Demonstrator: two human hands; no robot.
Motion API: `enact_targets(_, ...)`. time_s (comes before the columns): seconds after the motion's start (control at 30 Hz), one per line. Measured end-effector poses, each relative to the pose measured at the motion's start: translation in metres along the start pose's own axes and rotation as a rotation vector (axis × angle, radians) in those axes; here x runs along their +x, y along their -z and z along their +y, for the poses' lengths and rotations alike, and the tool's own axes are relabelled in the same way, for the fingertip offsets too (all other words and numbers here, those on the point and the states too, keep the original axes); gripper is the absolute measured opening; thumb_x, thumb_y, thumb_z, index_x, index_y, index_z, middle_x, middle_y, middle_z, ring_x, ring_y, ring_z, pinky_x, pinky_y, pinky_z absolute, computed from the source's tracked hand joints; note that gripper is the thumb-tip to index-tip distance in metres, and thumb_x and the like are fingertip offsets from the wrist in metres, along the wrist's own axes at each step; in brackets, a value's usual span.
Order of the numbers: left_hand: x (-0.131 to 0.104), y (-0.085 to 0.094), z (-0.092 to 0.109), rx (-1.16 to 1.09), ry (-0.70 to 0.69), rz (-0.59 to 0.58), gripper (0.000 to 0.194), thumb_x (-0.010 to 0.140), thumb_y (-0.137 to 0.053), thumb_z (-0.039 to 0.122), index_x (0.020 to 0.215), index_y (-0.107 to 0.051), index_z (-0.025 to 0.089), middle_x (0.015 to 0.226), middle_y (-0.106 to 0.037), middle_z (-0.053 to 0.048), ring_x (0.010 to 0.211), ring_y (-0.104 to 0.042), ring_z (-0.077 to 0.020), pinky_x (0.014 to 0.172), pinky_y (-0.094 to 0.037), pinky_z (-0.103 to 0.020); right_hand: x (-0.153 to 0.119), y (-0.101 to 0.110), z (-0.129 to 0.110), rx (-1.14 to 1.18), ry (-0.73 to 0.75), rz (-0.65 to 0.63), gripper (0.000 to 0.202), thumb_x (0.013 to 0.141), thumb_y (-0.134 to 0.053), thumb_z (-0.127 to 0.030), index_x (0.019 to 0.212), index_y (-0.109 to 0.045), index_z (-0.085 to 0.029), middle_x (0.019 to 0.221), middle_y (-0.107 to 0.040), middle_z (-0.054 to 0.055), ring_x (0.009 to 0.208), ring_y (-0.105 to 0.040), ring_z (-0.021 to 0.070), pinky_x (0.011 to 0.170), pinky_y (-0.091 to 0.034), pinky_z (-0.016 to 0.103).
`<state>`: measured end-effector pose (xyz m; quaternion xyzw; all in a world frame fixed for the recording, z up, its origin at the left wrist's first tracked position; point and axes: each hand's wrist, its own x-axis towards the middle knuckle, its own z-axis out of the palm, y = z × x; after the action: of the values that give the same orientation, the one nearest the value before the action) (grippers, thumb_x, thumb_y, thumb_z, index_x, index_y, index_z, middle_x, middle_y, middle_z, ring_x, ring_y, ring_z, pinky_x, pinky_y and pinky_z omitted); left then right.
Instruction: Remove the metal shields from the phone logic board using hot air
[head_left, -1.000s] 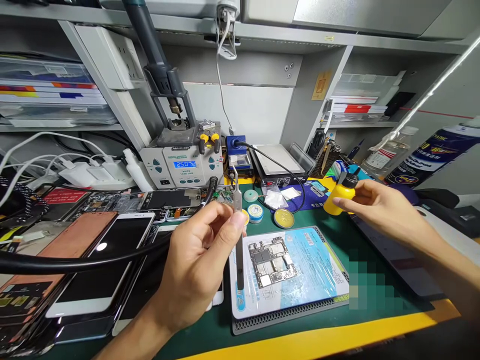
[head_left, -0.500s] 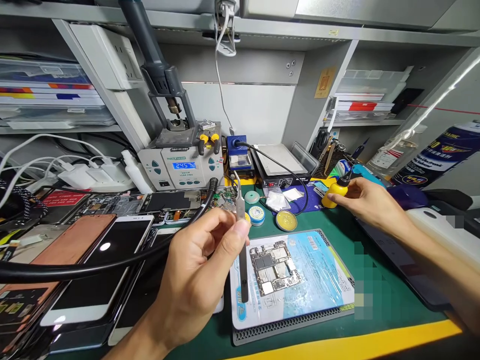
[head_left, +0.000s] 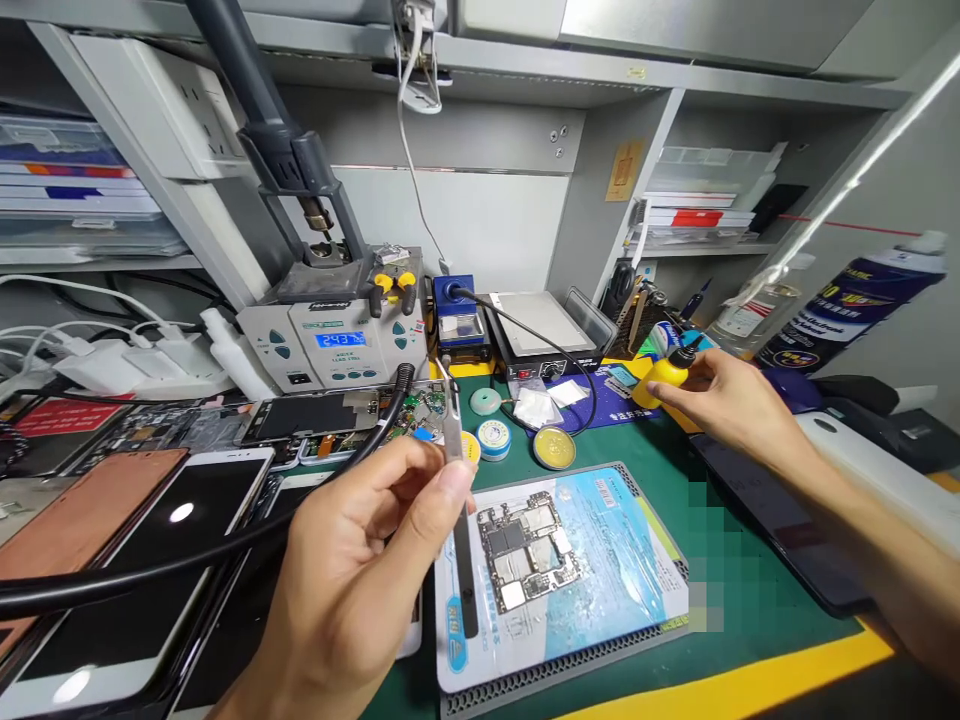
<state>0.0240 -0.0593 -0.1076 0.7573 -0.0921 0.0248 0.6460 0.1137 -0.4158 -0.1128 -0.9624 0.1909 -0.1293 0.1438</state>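
Tweezers (head_left: 459,520) pinched between thumb and fingers of our left hand (head_left: 360,580), hanging over left edge of circuit board (head_left: 529,540), which is lying on blue sheet (head_left: 592,560) atop green mat (head_left: 720,520). Our right hand (head_left: 731,405) is closing around yellow bottle (head_left: 660,378) at mat's far side, well apart from board. We are judging preparation only: nothing touching board yet.

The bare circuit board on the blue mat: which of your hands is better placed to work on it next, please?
Probably the left hand: it holds the slim metal tweezers right beside the bare circuit board, while the right hand grips the small yellow bottle farther back.
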Motion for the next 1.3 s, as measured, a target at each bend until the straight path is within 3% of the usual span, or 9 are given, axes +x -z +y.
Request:
enact_targets(0.17,0.000,0.003,-0.006,0.013,0.024,0.015,0.033,0.093,-0.064,0.051,0.085,-0.069,0.020,0.073,-0.061,0.000,0.056,-0.049,-0.0094,0.046,-0.042,-0.017,-0.003,0.011,-0.009,0.011,0.052,-0.005,0.028,0.094,-0.071,-0.043,0.102,-0.066,-0.017,0.096,-0.069,0.002,0.082,-0.067,0.0193,0.076,-0.057,0.038)
enact_targets(0.33,0.002,0.000,0.000,-0.020,0.031,0.008,0.029,0.091,-0.068,0.050,0.088,-0.070,0.021,0.069,-0.060,0.001,0.055,-0.048,-0.0086,0.046,-0.040,-0.016,-0.008,-0.003,-0.017,0.052,0.126,-0.099,0.030,0.092,-0.073,-0.045,0.100,-0.065,-0.017,0.093,-0.070,0.001,0.079,-0.068,0.0184,0.072,-0.057,0.036)
enact_targets(0.47,0.002,-0.002,0.005,-0.025,0.010,0.003,0.028,0.092,-0.068,0.047,0.086,-0.069,0.020,0.064,-0.058,0.003,0.054,-0.048,-0.0079,0.046,-0.038,-0.016,-0.009,-0.006,-0.018,-0.001,0.100,-0.101,0.032,0.092,-0.072,-0.047,0.102,-0.065,-0.017,0.093,-0.069,0.002,0.079,-0.067,0.0189,0.073,-0.056,0.037)
enact_targets(0.73,0.000,-0.001,0.009,0.018,0.001,-0.016,0.028,0.094,-0.065,0.047,0.085,-0.069,0.020,0.063,-0.057,0.004,0.053,-0.048,-0.0071,0.046,-0.037,-0.017,0.029,0.025,0.012,-0.195,-0.097,-0.107,0.028,0.097,-0.067,-0.043,0.107,-0.067,-0.017,0.100,-0.070,0.004,0.084,-0.069,0.0202,0.073,-0.058,0.037)
enact_targets(1.0,0.000,-0.002,0.013,0.073,0.023,-0.060,0.025,0.094,-0.064,0.046,0.089,-0.069,0.022,0.057,-0.055,0.005,0.051,-0.049,-0.0075,0.046,-0.038,-0.018,0.040,0.016,0.035,-0.266,-0.109,-0.204,0.031,0.098,-0.064,-0.048,0.105,-0.068,-0.018,0.099,-0.071,0.003,0.081,-0.069,0.0195,0.069,-0.058,0.034)
enact_targets(1.3,0.002,-0.003,0.011,0.092,0.021,-0.055,0.027,0.094,-0.064,0.046,0.087,-0.069,0.021,0.057,-0.055,0.005,0.050,-0.049,-0.0075,0.046,-0.038,-0.018,0.045,0.012,0.036,-0.284,-0.032,-0.212,0.030,0.098,-0.064,-0.047,0.101,-0.068,-0.017,0.093,-0.070,0.001,0.074,-0.067,0.0173,0.067,-0.057,0.033)
